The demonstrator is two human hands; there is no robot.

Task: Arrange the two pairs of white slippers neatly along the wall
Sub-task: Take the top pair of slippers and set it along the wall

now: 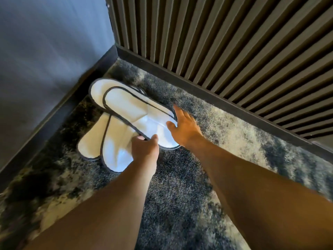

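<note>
Several white slippers with dark trim lie in an overlapping heap on the carpet in the corner. The top slipper (133, 112) lies across the pile, its toe end near my hands. A lower pair (100, 141) pokes out toward the left wall. My left hand (144, 147) pinches the near edge of the top slipper, thumb on top. My right hand (183, 127) rests with spread fingers against the toe end of the same slipper, holding nothing.
A grey wall (45, 42) with a dark baseboard runs on the left. A ribbed slatted wall (234, 42) with a dark skirting runs along the back right. Mottled grey carpet (216, 123) stretches along the slatted wall.
</note>
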